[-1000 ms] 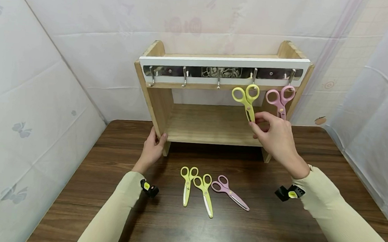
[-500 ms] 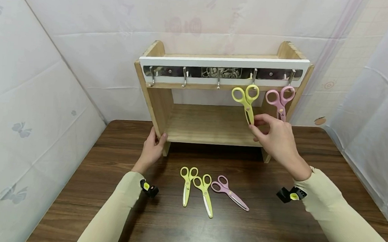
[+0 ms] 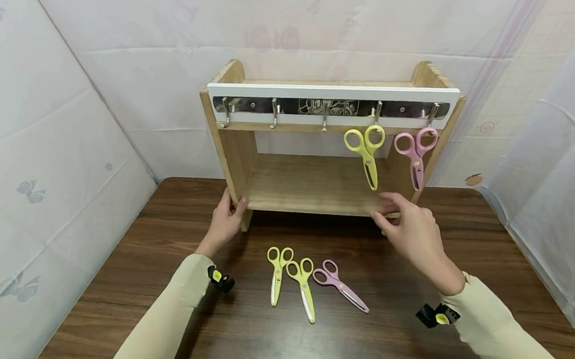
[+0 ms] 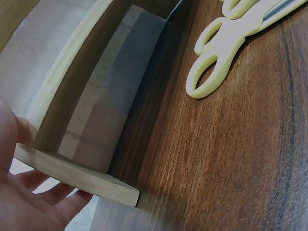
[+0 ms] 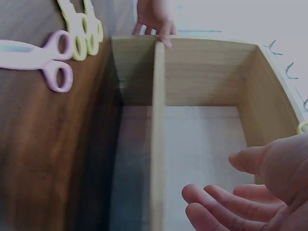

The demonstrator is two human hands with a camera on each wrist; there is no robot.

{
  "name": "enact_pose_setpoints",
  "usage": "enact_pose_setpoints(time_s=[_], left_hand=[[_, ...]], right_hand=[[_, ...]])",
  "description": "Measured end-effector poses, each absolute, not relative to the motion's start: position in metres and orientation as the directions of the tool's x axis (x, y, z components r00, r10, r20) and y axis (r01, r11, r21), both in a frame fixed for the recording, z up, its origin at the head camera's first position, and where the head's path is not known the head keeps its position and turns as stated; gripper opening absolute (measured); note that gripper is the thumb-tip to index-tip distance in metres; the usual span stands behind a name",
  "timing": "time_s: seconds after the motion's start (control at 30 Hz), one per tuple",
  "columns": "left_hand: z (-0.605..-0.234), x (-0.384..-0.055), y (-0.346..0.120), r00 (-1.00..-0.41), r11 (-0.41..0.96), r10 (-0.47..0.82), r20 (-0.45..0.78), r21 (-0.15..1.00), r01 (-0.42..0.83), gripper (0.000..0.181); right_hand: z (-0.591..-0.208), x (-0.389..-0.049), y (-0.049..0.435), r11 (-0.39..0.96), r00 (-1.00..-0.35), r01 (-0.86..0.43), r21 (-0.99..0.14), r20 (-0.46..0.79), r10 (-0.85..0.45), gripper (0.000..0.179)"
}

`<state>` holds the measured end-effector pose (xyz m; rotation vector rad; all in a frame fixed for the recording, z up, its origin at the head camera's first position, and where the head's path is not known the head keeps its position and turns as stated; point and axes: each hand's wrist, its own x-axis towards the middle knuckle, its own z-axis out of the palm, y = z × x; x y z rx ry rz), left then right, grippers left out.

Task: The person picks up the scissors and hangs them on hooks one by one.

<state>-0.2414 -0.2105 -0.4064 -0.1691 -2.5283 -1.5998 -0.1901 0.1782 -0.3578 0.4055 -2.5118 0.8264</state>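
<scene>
My left hand (image 3: pixel 224 222) grips the lower left side of a wooden shelf (image 3: pixel 312 184); in the left wrist view the thumb is on the front edge and the fingers wrap behind the side board (image 4: pixel 79 177). My right hand (image 3: pixel 415 232) holds nothing, its fingers loosely bent and parted in front of the shelf's lower right corner. Just above it, yellow scissors (image 3: pixel 369 161) hang by a handle loop from the second hook from the right. Pink scissors (image 3: pixel 417 162) hang from the rightmost hook, blades down.
A white hook rail (image 3: pixel 264 94) with a metal strip runs across the shelf's upper front. On the dark wood table (image 3: pixel 264 347) lie two yellow scissors (image 3: pixel 277 274), side by side, and pink scissors (image 3: pixel 342 288). Pale printed cloth (image 3: pixel 124 65) surrounds the table.
My right hand has let go of the hanging yellow scissors' blades and moved down, slightly to the right. The scissors stay on their hook. My left hand has kept its place.
</scene>
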Motion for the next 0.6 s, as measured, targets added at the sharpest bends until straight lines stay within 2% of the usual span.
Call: enact_pose_setpoints(time_s=[0.17, 0.33, 0.6], left_hand=[[-0.428, -0.257, -0.219, -0.98, 0.423, 0.016, 0.197, 0.887, 0.185, 0.053], [-0.431, -0.259, -0.221, -0.977, 0.427, 0.022, 0.213, 0.882, 0.202, 0.053], [-0.43, -0.257, -0.221, -0.977, 0.437, 0.014, 0.212, 0.877, 0.197, 0.05]], right_hand=[[-0.381, -0.184, 0.18, 0.79, -0.873, -0.403, -0.462, 0.454, -0.18, 0.034], [-0.4, -0.179, 0.179, 0.792, -0.899, -0.407, -0.454, 0.351, -0.261, 0.035], [-0.421, -0.168, 0.171, 0.781, -0.898, -0.44, -0.443, 0.203, -0.391, 0.05]])
